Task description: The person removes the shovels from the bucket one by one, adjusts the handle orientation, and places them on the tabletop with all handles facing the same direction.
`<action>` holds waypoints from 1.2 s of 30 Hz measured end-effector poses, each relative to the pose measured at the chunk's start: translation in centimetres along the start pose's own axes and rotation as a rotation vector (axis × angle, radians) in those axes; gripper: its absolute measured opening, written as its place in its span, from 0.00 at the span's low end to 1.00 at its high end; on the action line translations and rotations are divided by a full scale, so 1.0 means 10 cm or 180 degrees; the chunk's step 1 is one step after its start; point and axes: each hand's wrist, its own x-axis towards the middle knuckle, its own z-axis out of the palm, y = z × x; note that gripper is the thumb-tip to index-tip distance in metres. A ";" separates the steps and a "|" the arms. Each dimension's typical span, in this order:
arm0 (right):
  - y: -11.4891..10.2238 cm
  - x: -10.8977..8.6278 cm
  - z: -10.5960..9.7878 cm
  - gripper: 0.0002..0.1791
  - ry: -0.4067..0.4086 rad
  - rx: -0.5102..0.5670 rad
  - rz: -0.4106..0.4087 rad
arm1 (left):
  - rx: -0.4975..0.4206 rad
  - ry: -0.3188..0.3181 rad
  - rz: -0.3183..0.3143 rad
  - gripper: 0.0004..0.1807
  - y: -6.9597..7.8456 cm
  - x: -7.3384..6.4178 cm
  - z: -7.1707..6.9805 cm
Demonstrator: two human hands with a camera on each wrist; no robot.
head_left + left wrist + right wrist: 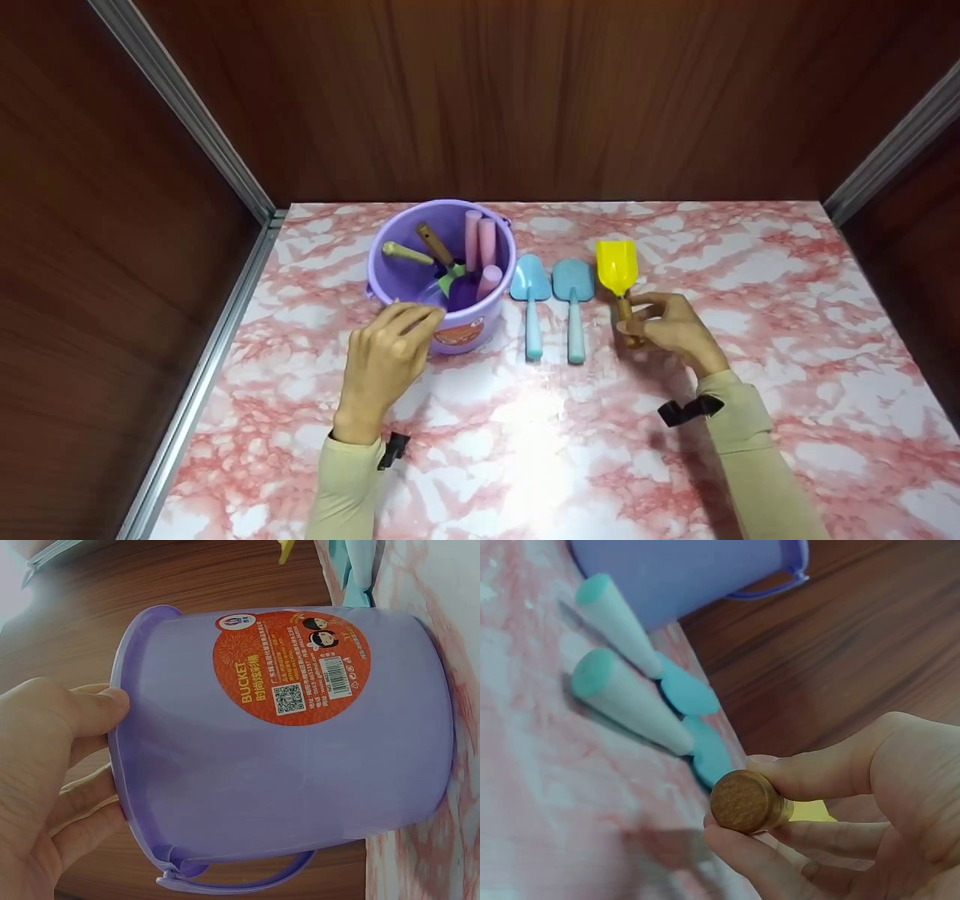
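In the head view, white glare washes out the near middle of the marbled bench [262, 390], soft shadow lies along the right sleeve [765, 480], and the wooden back panel [555, 97] is dim. The left wrist view has a bright glow at its upper left corner, though print on the purple bucket [225, 787] is fairly crisp; the right wrist view looks hazier, its lower bench area blurred.
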 end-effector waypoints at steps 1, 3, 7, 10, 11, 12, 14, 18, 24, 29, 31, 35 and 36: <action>0.03 0.02 0.00 0.40 0.0006 0.0010 0.0016 | -0.0002 0.0004 -0.0001 0.12 0.00 0.00 0.00; 0.07 0.04 0.01 0.41 0.0019 0.0031 0.0064 | 0.0006 0.0000 0.0005 0.12 0.00 -0.01 0.00; 0.14 0.08 0.02 0.41 0.0063 0.0014 0.0129 | -0.0002 -0.0019 -0.0009 0.12 0.01 0.00 -0.01; 0.17 0.10 0.02 0.41 0.0052 -0.0001 0.0210 | 0.0009 -0.0033 -0.0011 0.12 0.01 0.00 -0.01; 0.18 0.10 0.02 0.40 0.0034 -0.0008 0.0227 | 0.0013 -0.0033 -0.0010 0.12 0.01 0.00 -0.01; 0.18 0.10 0.02 0.40 0.0021 -0.0006 0.0254 | 0.0019 -0.0032 -0.0005 0.12 0.01 -0.01 -0.01; 0.19 0.10 0.02 0.40 -0.0004 0.0004 0.0280 | 0.0036 -0.0034 0.0002 0.12 0.01 -0.01 -0.01; 0.18 0.10 0.04 0.39 -0.0001 0.0054 0.0272 | 0.0049 -0.0035 -0.0003 0.13 0.00 -0.02 -0.01; 0.18 0.09 0.04 0.41 0.0040 0.0000 0.0235 | 0.0050 -0.0004 0.0007 0.11 0.01 -0.03 -0.01; 0.18 0.06 0.04 0.39 0.0013 -0.0030 0.0202 | 0.0038 -0.0003 0.0032 0.11 0.01 -0.01 -0.02; 0.18 0.05 0.03 0.38 -0.0017 -0.0012 0.0186 | 0.0035 -0.0009 0.0030 0.11 0.01 -0.01 -0.01; 0.16 0.04 0.04 0.37 -0.0028 -0.0089 0.0168 | 0.0052 -0.0029 0.0021 0.12 0.01 0.00 -0.02; 0.15 0.04 0.04 0.37 -0.0023 -0.0150 0.0149 | 0.0057 -0.0036 0.0016 0.12 0.01 0.00 -0.02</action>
